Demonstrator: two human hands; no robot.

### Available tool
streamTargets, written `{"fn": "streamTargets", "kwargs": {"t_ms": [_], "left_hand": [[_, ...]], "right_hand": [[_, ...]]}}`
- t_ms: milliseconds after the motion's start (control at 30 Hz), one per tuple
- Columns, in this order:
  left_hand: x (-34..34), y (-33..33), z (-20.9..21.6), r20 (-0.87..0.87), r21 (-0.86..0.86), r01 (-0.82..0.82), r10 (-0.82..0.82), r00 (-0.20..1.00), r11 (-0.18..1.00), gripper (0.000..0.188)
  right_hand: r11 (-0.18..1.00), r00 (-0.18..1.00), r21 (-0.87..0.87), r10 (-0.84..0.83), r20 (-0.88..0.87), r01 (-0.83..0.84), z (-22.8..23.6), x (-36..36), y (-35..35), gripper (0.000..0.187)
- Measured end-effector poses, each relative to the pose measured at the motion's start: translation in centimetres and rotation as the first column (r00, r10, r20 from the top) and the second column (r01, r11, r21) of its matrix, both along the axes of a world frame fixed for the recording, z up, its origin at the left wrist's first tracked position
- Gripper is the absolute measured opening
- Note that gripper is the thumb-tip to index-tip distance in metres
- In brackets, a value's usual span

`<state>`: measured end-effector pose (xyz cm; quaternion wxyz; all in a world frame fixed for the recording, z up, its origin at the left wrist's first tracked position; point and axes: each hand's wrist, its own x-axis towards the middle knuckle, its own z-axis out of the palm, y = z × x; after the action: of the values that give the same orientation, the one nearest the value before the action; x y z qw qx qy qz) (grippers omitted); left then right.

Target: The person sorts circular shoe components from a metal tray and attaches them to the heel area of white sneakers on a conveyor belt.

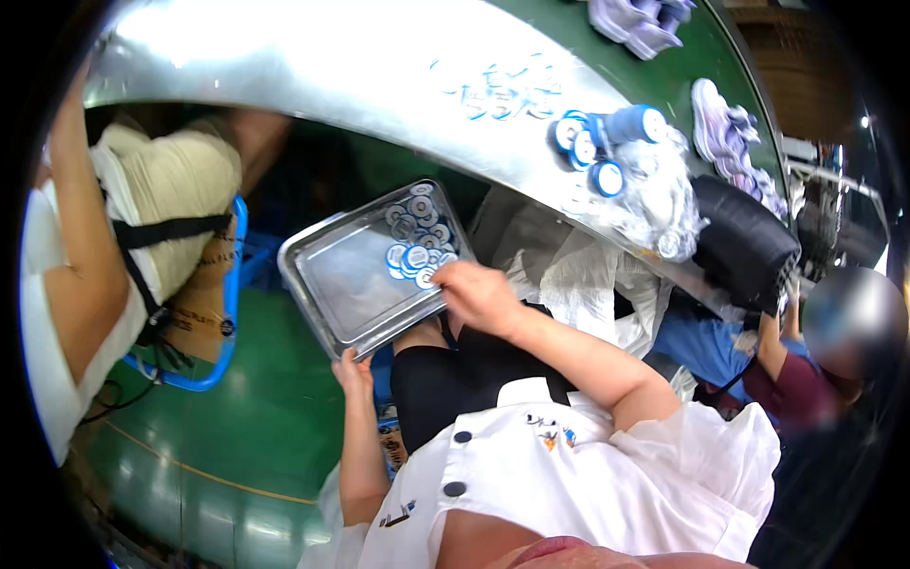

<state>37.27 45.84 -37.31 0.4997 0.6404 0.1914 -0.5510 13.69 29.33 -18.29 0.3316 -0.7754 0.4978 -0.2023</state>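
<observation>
Head view: metal tray [346, 275], long axis seemingly toward upper right.

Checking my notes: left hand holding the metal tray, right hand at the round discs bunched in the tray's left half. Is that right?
No, the head view shows the round discs bunched in the right half of the metal tray. The left hand holds it; the right hand is at the discs.

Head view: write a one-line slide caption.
Left hand gripping the edge of a metal tray, right hand at the round discs inside.
</observation>
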Motion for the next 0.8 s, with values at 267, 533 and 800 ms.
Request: {"fn": "streamTargets", "kwargs": {"t_ms": [267,533,800], "left_hand": [[-3.4,-7.7,5.6,0.032,-0.067,0.293,-0.291,0.956,0.954,0.032],[-5.7,-12.1,8.2,0.068,-0.053,0.478,-0.474,0.878,0.877,0.036],[-7.6,-13.4,10.1,0.043,-0.011,0.477,-0.477,0.878,0.879,0.030]], "right_hand": [[0.753,0.848,-0.512,-0.523,-0.083,0.414,7.2,-9.8,-9.7,0.044],[0.746,0.645,-0.495,-0.651,-0.400,0.446,4.2,-9.6,-14.0,0.051],[0.795,0.767,-0.492,-0.549,-0.333,0.355,3.6,-6.4,-10.3,0.037]]}}
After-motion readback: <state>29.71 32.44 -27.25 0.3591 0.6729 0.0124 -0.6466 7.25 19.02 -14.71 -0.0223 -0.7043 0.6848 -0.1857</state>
